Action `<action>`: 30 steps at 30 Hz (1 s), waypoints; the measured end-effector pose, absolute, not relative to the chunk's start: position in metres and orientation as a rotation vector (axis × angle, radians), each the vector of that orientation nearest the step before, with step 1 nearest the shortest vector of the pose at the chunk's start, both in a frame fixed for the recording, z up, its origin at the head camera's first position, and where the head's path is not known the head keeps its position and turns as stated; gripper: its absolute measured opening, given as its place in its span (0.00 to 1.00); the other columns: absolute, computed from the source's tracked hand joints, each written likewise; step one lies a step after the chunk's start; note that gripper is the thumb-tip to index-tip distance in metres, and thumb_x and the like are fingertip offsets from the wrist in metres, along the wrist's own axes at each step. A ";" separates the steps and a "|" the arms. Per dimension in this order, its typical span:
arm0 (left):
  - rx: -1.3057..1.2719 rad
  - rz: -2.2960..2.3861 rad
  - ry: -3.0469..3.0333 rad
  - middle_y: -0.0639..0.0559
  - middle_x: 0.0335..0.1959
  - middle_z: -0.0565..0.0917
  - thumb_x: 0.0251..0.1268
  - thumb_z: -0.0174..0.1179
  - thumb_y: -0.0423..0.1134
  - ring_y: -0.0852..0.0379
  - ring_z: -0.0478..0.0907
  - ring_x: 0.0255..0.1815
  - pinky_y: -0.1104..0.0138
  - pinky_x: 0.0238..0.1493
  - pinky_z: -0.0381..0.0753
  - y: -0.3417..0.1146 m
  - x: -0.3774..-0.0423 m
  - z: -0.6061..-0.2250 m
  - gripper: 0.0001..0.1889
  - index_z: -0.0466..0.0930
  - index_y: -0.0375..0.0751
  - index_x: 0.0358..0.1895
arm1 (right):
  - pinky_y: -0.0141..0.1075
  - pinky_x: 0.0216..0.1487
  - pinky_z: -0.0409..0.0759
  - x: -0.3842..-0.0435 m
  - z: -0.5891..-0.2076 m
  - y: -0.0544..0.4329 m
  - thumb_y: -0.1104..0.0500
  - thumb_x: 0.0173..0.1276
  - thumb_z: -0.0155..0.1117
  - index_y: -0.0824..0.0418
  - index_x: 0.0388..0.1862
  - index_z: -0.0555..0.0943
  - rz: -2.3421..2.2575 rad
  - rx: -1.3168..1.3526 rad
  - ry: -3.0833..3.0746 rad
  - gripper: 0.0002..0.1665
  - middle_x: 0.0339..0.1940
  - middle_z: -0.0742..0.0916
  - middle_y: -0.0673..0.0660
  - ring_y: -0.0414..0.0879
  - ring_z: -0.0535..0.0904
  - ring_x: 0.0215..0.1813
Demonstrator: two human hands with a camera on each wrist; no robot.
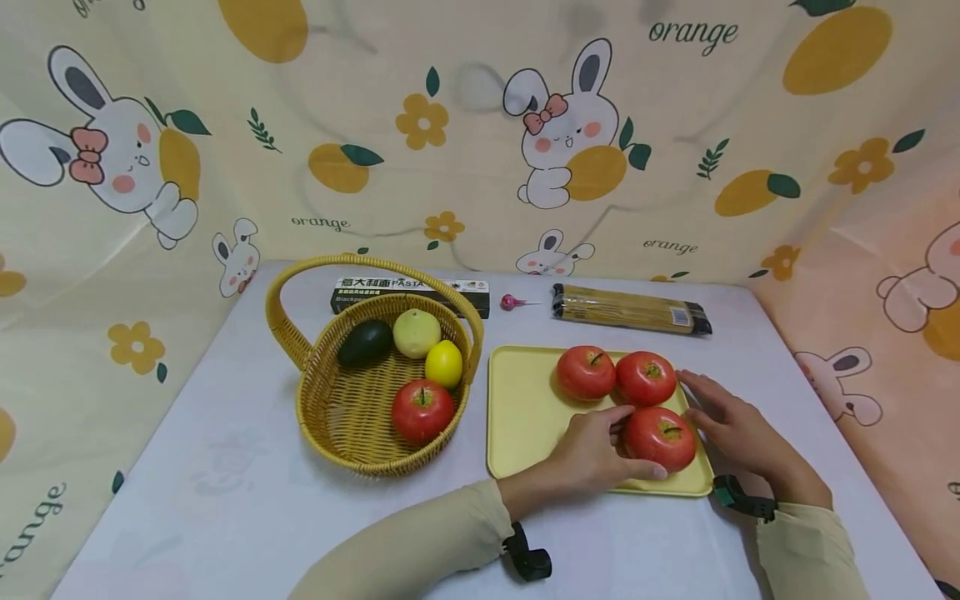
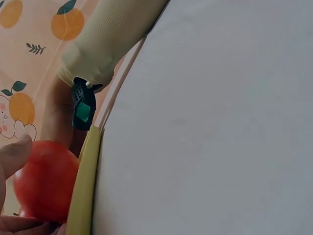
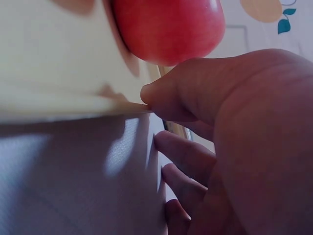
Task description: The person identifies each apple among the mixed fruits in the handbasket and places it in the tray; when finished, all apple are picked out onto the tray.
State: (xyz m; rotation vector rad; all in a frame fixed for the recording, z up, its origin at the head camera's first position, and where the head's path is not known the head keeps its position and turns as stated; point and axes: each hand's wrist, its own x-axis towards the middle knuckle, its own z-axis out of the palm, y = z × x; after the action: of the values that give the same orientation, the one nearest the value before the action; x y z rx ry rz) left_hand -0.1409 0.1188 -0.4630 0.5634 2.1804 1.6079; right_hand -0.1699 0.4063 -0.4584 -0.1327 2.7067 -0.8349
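Note:
In the head view my left hand (image 1: 588, 454) grips the front red apple (image 1: 660, 439), thumb along its near side and fingers at its far left. That apple (image 2: 46, 181) also shows between thumb and fingers in the left wrist view. Two more apples, a left one (image 1: 586, 373) and a right one (image 1: 646, 379), sit behind it on the yellow tray (image 1: 517, 433). My right hand (image 1: 738, 425) lies along the tray's right edge. In the right wrist view its thumb (image 3: 171, 93) is right at the rim, the loosely bent fingers (image 3: 188, 156) outside it.
Left of the tray stands a wicker basket (image 1: 315, 417) with a tall handle, holding an avocado (image 1: 365, 343), a pale green round fruit (image 1: 416, 333), a lemon (image 1: 444, 364) and an apple (image 1: 422, 412). Behind are a pasta box (image 1: 472, 298), a small pink-headed pin-like item (image 1: 512, 302) and a noodle pack (image 1: 630, 309).

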 end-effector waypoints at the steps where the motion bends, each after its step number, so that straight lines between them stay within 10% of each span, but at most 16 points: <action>1: 0.553 1.610 2.172 0.61 0.71 0.85 0.61 0.84 0.47 0.67 0.85 0.65 0.74 0.64 0.84 0.115 -0.140 -0.462 0.44 0.75 0.46 0.80 | 0.85 0.68 0.63 -0.170 -0.459 0.406 0.44 0.85 0.61 0.53 0.93 0.54 -0.830 -0.134 2.709 0.46 0.89 0.58 0.75 0.81 0.49 0.87; 22: 0.748 1.768 1.810 0.60 0.74 0.83 0.66 0.79 0.38 0.63 0.82 0.72 0.58 0.77 0.79 -0.036 -0.109 -0.417 0.37 0.77 0.46 0.78 | 0.84 0.69 0.63 -0.168 -0.457 0.408 0.44 0.86 0.60 0.54 0.93 0.53 -0.836 -0.109 2.697 0.47 0.89 0.57 0.77 0.83 0.49 0.86; 30: 0.824 1.882 1.856 0.45 0.77 0.80 0.68 0.76 0.33 0.45 0.78 0.78 0.59 0.78 0.77 -0.108 -0.105 -0.404 0.35 0.76 0.41 0.78 | 0.83 0.69 0.64 -0.169 -0.458 0.406 0.45 0.85 0.61 0.54 0.93 0.54 -0.841 -0.117 2.693 0.46 0.89 0.57 0.77 0.83 0.49 0.86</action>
State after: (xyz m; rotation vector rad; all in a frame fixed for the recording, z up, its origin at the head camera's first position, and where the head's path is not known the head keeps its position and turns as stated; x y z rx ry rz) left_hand -0.1046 -0.1077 -0.4036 0.8236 1.8558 1.8817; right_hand -0.1688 0.4055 -0.4576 -0.1172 2.6930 -0.8409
